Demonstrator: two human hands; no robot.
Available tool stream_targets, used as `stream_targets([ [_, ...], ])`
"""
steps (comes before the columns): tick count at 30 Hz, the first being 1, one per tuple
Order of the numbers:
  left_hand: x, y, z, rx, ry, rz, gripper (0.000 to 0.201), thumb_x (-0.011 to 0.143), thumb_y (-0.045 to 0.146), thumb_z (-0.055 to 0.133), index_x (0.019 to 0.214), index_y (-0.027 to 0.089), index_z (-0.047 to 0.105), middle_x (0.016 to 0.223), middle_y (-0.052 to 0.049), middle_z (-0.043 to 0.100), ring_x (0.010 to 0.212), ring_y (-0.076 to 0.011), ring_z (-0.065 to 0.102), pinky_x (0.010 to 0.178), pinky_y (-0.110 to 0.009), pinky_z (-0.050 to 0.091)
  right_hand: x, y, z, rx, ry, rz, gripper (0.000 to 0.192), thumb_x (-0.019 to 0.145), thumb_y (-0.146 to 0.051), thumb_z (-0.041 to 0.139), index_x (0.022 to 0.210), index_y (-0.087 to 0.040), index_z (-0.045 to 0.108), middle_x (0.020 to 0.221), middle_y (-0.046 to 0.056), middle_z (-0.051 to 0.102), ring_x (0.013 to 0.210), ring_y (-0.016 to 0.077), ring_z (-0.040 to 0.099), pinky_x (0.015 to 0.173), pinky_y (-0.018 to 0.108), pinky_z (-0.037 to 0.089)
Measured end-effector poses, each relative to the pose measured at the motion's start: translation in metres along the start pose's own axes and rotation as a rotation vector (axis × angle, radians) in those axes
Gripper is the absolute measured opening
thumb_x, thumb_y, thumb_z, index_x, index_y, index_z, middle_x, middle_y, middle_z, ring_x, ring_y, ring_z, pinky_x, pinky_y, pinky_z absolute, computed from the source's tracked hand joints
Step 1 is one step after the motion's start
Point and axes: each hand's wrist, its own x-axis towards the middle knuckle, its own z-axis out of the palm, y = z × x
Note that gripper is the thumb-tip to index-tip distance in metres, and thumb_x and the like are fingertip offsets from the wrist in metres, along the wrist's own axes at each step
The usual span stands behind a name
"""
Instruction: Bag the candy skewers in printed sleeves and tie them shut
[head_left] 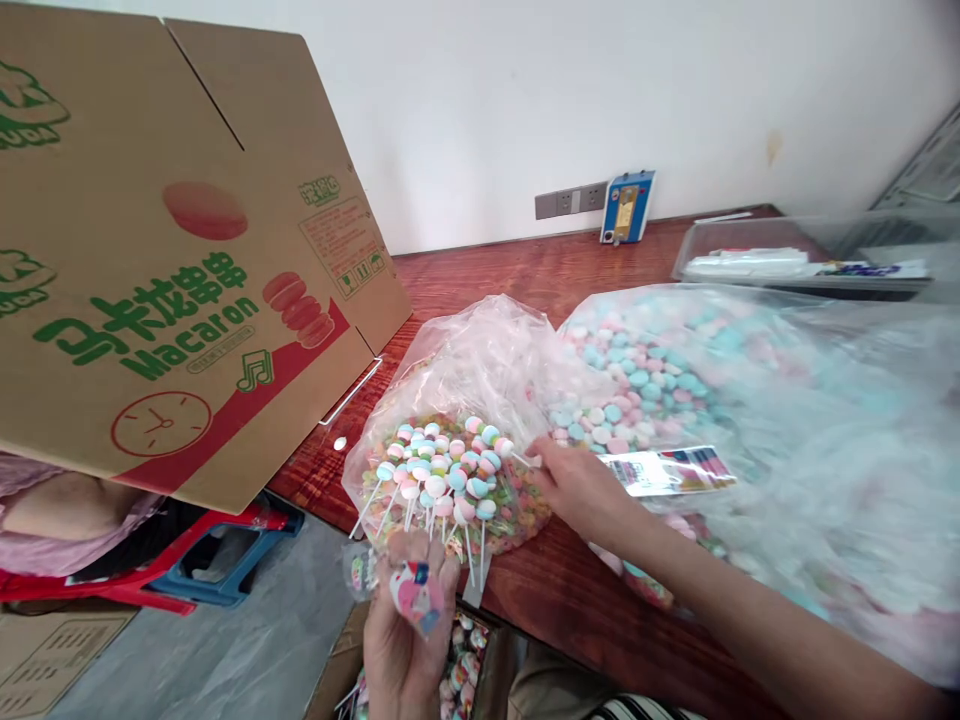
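Left hand around a small candy packet, right hand on a lollipop stick above the lollipop pile.

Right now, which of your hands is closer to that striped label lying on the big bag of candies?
Right. My right hand is just beside the striped label, fingers on a lollipop stick. My left hand is lower, off the table edge, holding a small printed wrapper.

Bright even daylight, soft shadows, edges perhaps warped
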Motion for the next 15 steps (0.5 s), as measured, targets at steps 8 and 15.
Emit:
stream_targets([
  [8, 0.038, -0.047, 0.032, -0.166, 0.083, -0.112, 0.021, 0.077, 0.012, 0.073, 0.072, 0.015, 0.053, 0.064, 0.005, 0.043, 0.053, -0.0039, 0.042, 0.053, -0.018, 0.039, -0.031, 0.017, -0.021, 0.106, 0.143, -0.058, 0.026, 0.1, -0.025, 0.031, 0.088, -0.021, 0.054, 0.075, 0.003, 0.064, 0.07, 0.0181, 0.06, 0.063, 0.027, 0.041],
  [15, 0.055, -0.103, 0.048, -0.137, 0.124, -0.273, 0.019, 0.078, 0.013, 0.072, 0.071, 0.014, 0.055, 0.058, 0.006, 0.042, 0.051, -0.0042, 0.041, 0.052, -0.019, 0.039, -0.158, 0.093, -0.05, 0.317, 0.343, -0.084, 0.024, 0.094, -0.036, 0.047, 0.112, -0.029, 0.062, 0.098, 0.002, 0.073, 0.084, 0.0195, 0.069, 0.068, 0.022, 0.053],
])
